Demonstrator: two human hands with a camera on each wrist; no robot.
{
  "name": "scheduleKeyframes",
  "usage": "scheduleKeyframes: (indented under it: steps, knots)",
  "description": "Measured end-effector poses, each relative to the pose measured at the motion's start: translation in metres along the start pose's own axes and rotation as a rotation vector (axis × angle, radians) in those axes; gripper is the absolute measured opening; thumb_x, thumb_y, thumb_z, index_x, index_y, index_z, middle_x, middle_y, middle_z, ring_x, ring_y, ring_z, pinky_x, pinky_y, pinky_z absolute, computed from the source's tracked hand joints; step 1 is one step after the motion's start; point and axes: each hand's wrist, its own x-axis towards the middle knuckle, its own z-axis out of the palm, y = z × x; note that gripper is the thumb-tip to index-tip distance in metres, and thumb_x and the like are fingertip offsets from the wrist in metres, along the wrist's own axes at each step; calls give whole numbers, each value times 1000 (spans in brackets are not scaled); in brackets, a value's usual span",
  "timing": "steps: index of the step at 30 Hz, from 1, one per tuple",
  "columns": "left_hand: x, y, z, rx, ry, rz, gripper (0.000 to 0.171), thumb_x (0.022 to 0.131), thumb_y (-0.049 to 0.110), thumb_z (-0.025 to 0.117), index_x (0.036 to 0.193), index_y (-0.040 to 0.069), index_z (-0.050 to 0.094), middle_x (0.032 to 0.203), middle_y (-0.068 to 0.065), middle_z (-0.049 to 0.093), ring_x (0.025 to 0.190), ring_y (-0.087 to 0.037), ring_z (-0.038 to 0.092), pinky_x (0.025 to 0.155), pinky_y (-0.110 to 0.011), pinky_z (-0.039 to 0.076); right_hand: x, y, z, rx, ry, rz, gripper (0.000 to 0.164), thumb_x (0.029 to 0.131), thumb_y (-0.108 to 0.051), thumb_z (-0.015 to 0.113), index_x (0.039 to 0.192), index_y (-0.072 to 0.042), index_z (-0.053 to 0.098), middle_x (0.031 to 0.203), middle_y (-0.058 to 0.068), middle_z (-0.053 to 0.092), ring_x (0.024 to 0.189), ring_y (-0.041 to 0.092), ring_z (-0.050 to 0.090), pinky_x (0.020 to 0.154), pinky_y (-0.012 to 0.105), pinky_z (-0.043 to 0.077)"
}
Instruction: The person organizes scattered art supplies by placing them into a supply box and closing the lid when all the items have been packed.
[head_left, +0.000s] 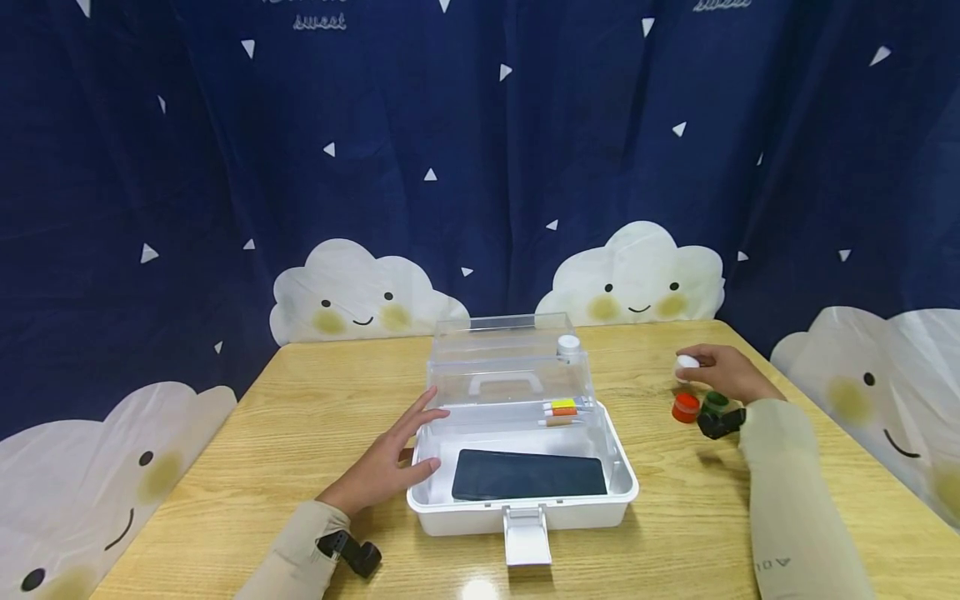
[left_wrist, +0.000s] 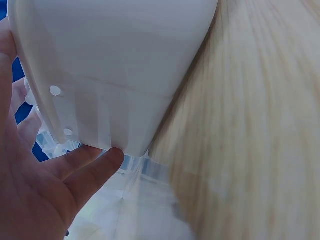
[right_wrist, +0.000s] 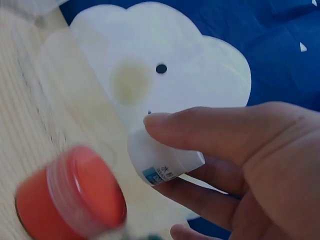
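Observation:
My right hand (head_left: 731, 372) pinches a small white paint jar (right_wrist: 162, 162) between thumb and fingers, at the right side of the table. A red paint jar (head_left: 685, 409) and a green paint jar (head_left: 715, 403) stand just in front of that hand. At the left end of a white plastic storage box (head_left: 465, 524), my left hand (head_left: 378, 471) has its fingers spread, with fingertips against the wall and rim. The box's clear lid (head_left: 491, 342) is raised. Inside lie a dark flat rectangular thing (head_left: 528, 477) and several slim pens or brushes (head_left: 561, 412).
Another white jar (head_left: 568, 345) shows at the lid's right end, overlapping the clear plastic. The box's front latch (head_left: 527, 537) hangs down over the wooden table (head_left: 337, 383). A dark blue curtain (head_left: 390, 108) with white clouds closes off the back and sides.

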Motion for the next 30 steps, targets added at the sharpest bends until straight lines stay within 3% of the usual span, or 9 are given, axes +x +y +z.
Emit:
scheduleKeyframes:
  steps: [8, 15, 30]
  knots:
    - [1, 1, -1, 1, -7, 6, 62, 91, 25, 67, 145, 36, 38, 162, 9, 6, 144, -27, 22, 100, -50, 44, 5, -29, 2, 32, 1, -47, 65, 93, -42, 62, 139, 1, 47, 131, 27, 54, 118, 42, 51, 94, 54, 46]
    - [2, 2, -2, 4, -12, 13, 61, 91, 25, 67, 145, 36, 38, 162, 6, 7, 144, -27, 21, 101, -49, 43, 8, -45, -2, 39, 37, -83, 61, 91, -44, 64, 136, -4, 52, 127, 23, 58, 115, 37, 55, 94, 50, 47]
    - [0, 2, -1, 6, 5, -4, 63, 90, 20, 68, 144, 36, 39, 162, 8, 7, 144, -27, 20, 102, -51, 42, 6, -91, -2, 41, 69, -150, 59, 89, -45, 67, 134, -9, 55, 129, 17, 57, 115, 38, 56, 94, 53, 47]
